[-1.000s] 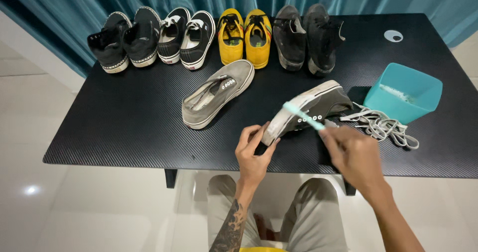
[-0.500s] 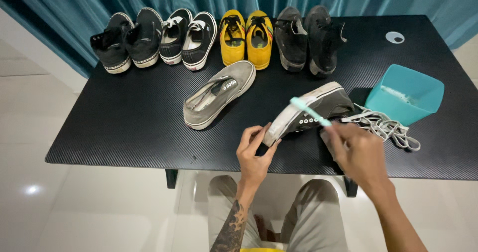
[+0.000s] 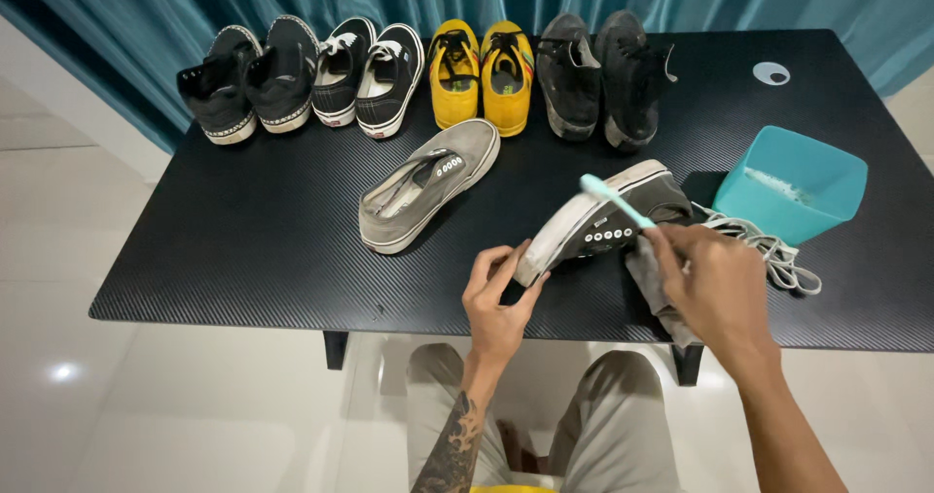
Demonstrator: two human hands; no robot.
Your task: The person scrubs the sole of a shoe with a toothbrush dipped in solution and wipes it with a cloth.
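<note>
Our left hand (image 3: 498, 303) grips the black shoe (image 3: 608, 222) by its toe; our right hand (image 3: 715, 284) holds a toothbrush (image 3: 617, 201) to its white sole edge. We judge the scrubbing midway: the grey shoe (image 3: 428, 186) left of it waits, laces (image 3: 769, 250) lie loose.

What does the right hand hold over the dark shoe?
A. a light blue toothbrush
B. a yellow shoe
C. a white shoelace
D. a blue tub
A: the right hand grips a light blue toothbrush whose head is above the dark shoe, which the left hand steadies.
</note>
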